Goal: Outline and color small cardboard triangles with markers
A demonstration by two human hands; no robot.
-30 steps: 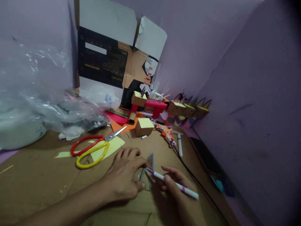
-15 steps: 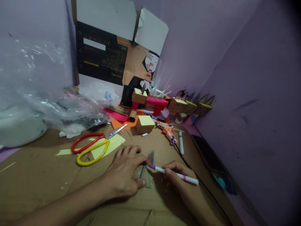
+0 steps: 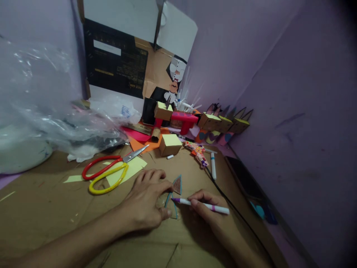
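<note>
A white marker (image 3: 221, 210) with a purple tip and a pink band is gripped in my right hand (image 3: 209, 214). Its tip meets the lower cardboard triangle (image 3: 172, 208), a small piece outlined in blue. My left hand (image 3: 146, 197) lies spread on the cardboard sheet (image 3: 111, 230), its thumb and index finger touching the edges of the small pieces. Just above, a second triangle (image 3: 177, 185) is coloured brown inside a blue outline. The left edge of the lower triangle is partly hidden by my left hand.
Scissors (image 3: 122, 160) with red and yellow handles lie left, over yellow paper (image 3: 136, 167). Behind are a small box (image 3: 170, 149), a patterned glue gun (image 3: 198, 152) with a black cable (image 3: 237, 208), and a blue-banded marker (image 3: 213, 167). A phone (image 3: 242, 176) lies right.
The marker tip has moved slightly down and left, from the top of the lower triangle onto its upper part. The whole view has shifted a little; my left hand stays in place.
</note>
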